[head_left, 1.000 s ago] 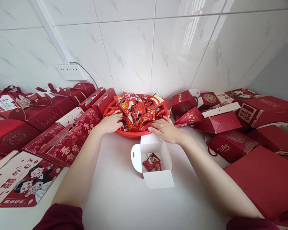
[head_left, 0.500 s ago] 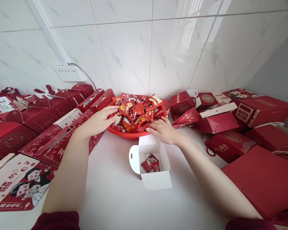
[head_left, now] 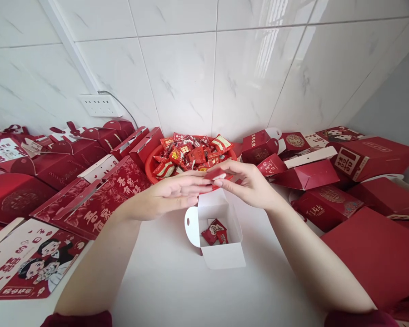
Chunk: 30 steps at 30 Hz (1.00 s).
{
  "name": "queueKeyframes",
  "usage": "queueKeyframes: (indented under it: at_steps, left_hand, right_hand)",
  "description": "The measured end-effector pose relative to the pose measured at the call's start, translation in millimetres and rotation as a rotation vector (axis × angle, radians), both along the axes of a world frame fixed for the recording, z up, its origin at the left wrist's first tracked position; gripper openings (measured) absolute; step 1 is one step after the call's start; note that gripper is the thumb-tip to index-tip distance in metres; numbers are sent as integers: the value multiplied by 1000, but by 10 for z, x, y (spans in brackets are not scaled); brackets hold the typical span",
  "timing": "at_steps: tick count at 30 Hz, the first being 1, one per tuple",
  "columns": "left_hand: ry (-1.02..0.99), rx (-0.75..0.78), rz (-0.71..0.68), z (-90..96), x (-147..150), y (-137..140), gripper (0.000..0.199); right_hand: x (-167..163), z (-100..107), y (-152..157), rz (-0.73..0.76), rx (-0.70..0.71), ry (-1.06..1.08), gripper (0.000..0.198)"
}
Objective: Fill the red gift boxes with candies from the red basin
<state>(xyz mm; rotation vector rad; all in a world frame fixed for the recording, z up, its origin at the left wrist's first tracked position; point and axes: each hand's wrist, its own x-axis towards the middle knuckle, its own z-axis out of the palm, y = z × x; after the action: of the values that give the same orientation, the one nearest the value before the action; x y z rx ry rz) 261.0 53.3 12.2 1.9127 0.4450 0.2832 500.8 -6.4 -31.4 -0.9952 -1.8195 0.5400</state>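
Note:
My right hand pinches a small red wrapped candy between thumb and fingers, above the near rim of a red basin. With fingers stretched out flat, my left hand reaches in from the left, its fingertips close to that candy; whether they touch it I cannot tell. Several wrapped candies are heaped in the basin, partly hidden by my hands. In front of it stands an open small box, white inside, flaps spread. A few dark red wrapped candies lie at its bottom.
Red gift boxes are packed in rows on the left, a cartoon-couple box nearest. More red boxes lie piled on the right. A tiled wall with a socket strip rises behind the white table.
Both hands have drawn back from the candy heap and come together over the basin's near rim. A red candy now shows in my right hand. The open box stays put.

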Motion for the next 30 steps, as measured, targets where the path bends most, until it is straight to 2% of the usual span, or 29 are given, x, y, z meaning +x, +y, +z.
queueKeyframes:
  at_steps: [2, 4, 6, 8, 10, 17, 22, 25, 30]
  left_hand:
    - [-11, -27, 28, -41, 57, 11, 31]
    - [-21, 46, 134, -84, 100, 16, 20]
    - [-39, 168, 268, -123, 132, 10, 21]
    - [-52, 278, 337, -152, 159, -8, 23]
    - [-53, 340, 328, -168, 184, -30, 21]
    - [9, 349, 240, -154, 207, -61, 24]
    - [-14, 474, 266, -140, 179, -62, 20]
    - [35, 586, 275, -123, 147, -71, 18]
    - [244, 648, 160, -52, 40, -65, 24]
  right_hand:
    - [-27, 28, -35, -28, -50, 2, 22]
    - [-46, 41, -54, -21, -113, -20, 26]
    - [-65, 46, -66, 15, -169, -51, 27]
    - [-88, 48, -75, 39, -191, -95, 27]
    - [-112, 50, -85, 41, -184, -139, 27]
    - [-125, 74, -114, 118, -175, -206, 20]
    - [-114, 99, -148, 90, -155, -111, 8]
    - [-95, 121, -172, 85, -106, -77, 14]
    - [-30, 197, -235, 55, -81, -289, 14]
